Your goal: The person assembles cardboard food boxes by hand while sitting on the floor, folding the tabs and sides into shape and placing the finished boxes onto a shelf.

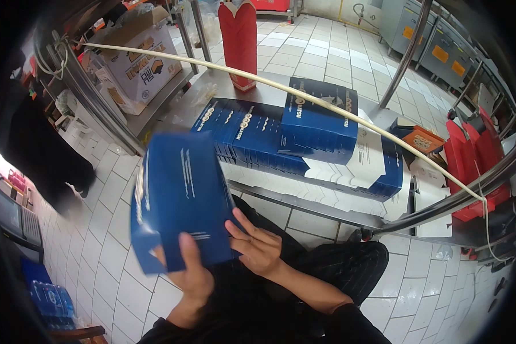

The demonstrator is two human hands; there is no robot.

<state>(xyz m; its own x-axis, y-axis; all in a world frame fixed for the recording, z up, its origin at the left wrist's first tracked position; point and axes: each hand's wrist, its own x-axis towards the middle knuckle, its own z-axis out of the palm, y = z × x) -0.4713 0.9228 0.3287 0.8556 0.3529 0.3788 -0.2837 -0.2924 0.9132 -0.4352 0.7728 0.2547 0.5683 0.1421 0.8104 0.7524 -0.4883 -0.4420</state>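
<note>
1. steel tabletop [327, 207], low, crossing the middle of the view.
2. on it: a stack of flat dark-blue cartons [243, 135], with a folded dark-blue box [321, 117] resting on top.
3. white flat cartons [368, 155] beside the blue ones, toward the right.
4. tall red box [239, 43] upright at the far edge.
5. white-tiled floor [106, 252] below and around.

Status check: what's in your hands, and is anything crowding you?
Left hand grips blue carton, thumb on its face. Right hand open, fingers against carton's lower right edge. Stack of flat blue cartons on steel shelf ahead, apart.
</note>
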